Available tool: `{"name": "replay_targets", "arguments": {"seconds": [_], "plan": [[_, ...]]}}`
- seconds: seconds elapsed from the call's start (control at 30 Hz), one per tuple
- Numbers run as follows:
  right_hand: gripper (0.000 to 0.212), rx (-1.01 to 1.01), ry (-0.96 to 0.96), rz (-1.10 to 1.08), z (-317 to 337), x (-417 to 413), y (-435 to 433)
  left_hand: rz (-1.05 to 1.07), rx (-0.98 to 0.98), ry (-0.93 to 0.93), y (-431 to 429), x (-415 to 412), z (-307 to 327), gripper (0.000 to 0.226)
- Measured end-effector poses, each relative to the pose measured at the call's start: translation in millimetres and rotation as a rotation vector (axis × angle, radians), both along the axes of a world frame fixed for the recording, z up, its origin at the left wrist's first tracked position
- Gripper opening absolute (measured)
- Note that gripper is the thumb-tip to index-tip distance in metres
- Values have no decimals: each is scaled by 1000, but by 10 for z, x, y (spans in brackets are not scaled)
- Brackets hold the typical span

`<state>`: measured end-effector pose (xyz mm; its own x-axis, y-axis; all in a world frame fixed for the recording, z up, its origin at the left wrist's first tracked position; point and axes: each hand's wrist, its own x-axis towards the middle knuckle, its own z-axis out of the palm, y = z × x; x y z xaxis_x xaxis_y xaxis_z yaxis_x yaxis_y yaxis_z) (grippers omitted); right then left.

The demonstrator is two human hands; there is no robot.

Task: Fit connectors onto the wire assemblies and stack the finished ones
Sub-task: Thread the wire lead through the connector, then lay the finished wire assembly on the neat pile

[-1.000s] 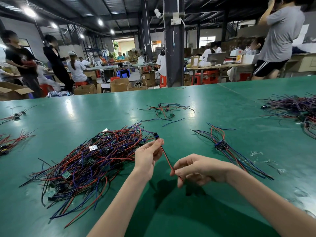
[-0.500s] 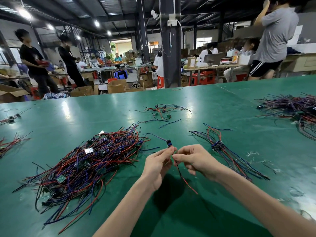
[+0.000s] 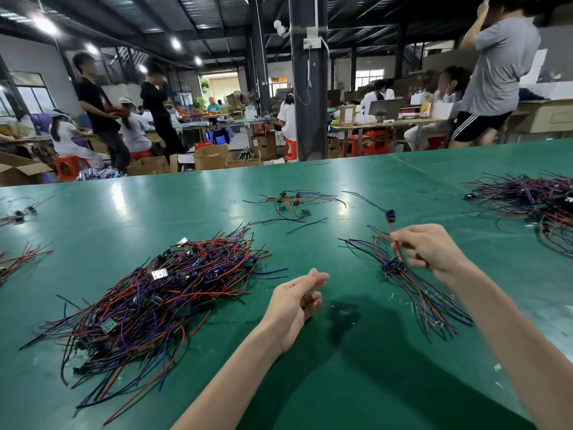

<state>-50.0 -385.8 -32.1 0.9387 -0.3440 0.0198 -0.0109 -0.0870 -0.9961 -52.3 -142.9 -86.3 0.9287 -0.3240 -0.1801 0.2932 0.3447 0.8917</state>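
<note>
My right hand pinches the red lead of a wire assembly; its dark blue connector stands above my fingers and a blue lead trails off to the upper left. It hangs just over a small stack of finished assemblies whose wires fan out toward me. My left hand hovers palm-up over the green table, fingers relaxed and holding nothing. A big tangled heap of red and blue wire assemblies lies to its left.
A few loose assemblies lie farther back at the centre. Another large heap sits at the right edge, and small bunches at the left edge. People work and walk beyond the table's far edge.
My left hand let go of the assembly and dropped back toward me. My right hand carried the assembly to the right, over the small stack.
</note>
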Motion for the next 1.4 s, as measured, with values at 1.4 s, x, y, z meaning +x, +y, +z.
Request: {"name": "replay_targets", "arguments": {"seconds": [1.4], "plan": [[17, -1192, -138, 41, -762, -72, 1017, 648, 1744, -319, 1318, 336, 384, 26]]}}
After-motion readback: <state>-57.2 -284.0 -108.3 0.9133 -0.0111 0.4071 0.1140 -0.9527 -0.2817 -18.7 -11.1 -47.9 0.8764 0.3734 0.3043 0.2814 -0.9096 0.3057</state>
